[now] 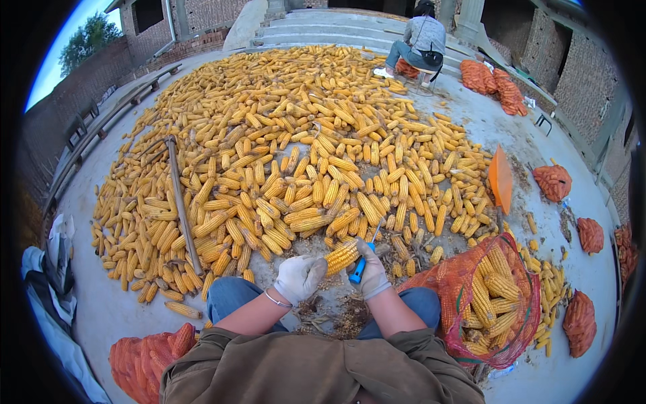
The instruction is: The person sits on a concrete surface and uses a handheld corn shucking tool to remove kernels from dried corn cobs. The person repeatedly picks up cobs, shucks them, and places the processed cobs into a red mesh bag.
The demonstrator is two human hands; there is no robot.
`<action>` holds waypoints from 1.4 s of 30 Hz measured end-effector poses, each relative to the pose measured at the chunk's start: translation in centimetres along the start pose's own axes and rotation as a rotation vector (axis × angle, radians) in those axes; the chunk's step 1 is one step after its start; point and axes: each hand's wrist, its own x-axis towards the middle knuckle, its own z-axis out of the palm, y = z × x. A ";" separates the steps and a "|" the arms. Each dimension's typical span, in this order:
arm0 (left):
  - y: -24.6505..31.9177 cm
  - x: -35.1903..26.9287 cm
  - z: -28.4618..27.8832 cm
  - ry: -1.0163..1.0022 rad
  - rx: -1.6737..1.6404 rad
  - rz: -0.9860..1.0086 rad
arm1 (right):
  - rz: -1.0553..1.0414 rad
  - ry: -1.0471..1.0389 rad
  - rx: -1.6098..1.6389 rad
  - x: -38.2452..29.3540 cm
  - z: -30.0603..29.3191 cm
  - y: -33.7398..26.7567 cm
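Both hands wear pale work gloves and meet over a corn cob (340,258) with yellow kernels. My left hand (300,279) grips the cob's left end. Around its right end my right hand (371,270) is closed, also holding a screwdriver-like tool (358,269) with a blue handle and a thin metal shaft pointing up. A large heap of husked corn cobs (282,151) spreads before me. At my right stands an open red mesh sack (444,288) with cobs inside. Loose kernels and husk bits (343,313) lie on the concrete between my knees.
A long-handled rake (181,202) lies on the heap's left side. An orange shovel blade (500,179) is at the heap's right edge. Filled mesh sacks (146,358) (579,323) lie at both sides. Another person (424,38) sits on a stool near the concrete steps (328,30).
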 end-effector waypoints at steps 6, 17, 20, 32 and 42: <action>0.1 -0.9 -0.6 0.053 0.244 0.255 | 0.082 0.014 0.010 -0.4 0.7 1.0; 1.7 0.2 2.6 0.328 -1.025 -0.304 | 0.005 -0.085 0.018 -0.9 -0.6 2.2; 1.9 0.6 2.7 0.392 -1.136 -0.353 | 0.008 -0.033 0.043 -1.0 -0.1 2.6; 2.6 0.0 1.1 0.617 -1.537 -0.798 | -0.013 0.101 -0.131 -2.6 -0.5 3.8; -2.6 -2.7 3.1 0.511 -1.666 -0.709 | -0.040 -0.097 -0.260 -2.7 0.5 2.3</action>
